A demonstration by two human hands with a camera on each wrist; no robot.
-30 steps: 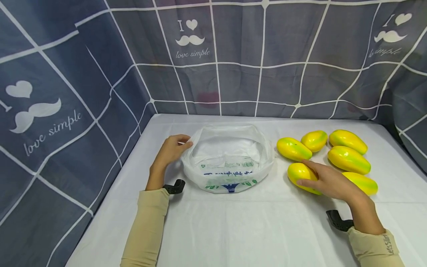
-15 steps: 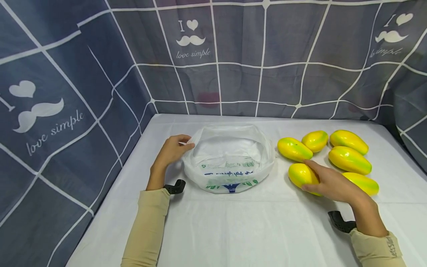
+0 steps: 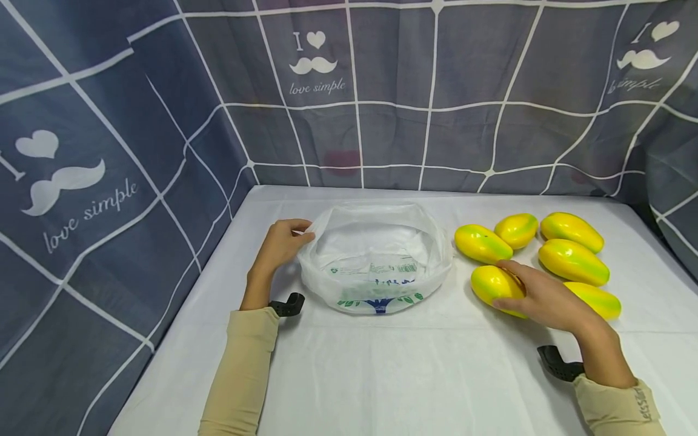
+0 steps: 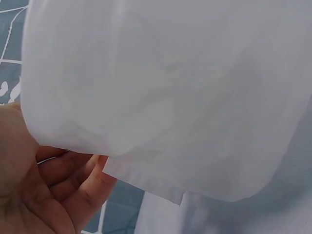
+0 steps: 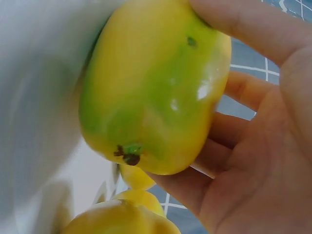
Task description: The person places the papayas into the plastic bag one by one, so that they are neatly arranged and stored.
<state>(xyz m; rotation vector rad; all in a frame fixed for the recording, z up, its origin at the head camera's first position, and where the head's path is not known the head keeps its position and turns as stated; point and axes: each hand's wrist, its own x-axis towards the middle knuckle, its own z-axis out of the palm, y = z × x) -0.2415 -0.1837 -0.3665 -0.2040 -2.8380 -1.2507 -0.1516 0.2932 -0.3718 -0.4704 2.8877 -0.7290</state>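
Observation:
A white plastic carrier bag [image 3: 376,293] with blue and green print sits on the table, its mouth spread wide toward the head camera. At its left rim my left hand [image 3: 280,245] pinches the edge between thumb and fingers; in the left wrist view the white film [image 4: 161,97] covers part of the fingers. My right hand [image 3: 545,297] grips a glossy yellow-green papaya [image 3: 491,284] at the table, thumb on the near side and fingers on the far side. The right wrist view shows that papaya [image 5: 156,92] close up, with a small brown stem end.
Several more papayas lie around the right hand: one at the left [image 3: 482,243], a smaller one [image 3: 515,230] behind, others [image 3: 572,261] to the right. White cloth [image 3: 414,375] covers the table. A grey checked curtain [image 3: 392,139] hangs behind and along the left side.
The right thumb has shifted slightly on the papaya, which stays in about the same place. Print inside the bag shows a little differently; the left hand keeps its place at the rim.

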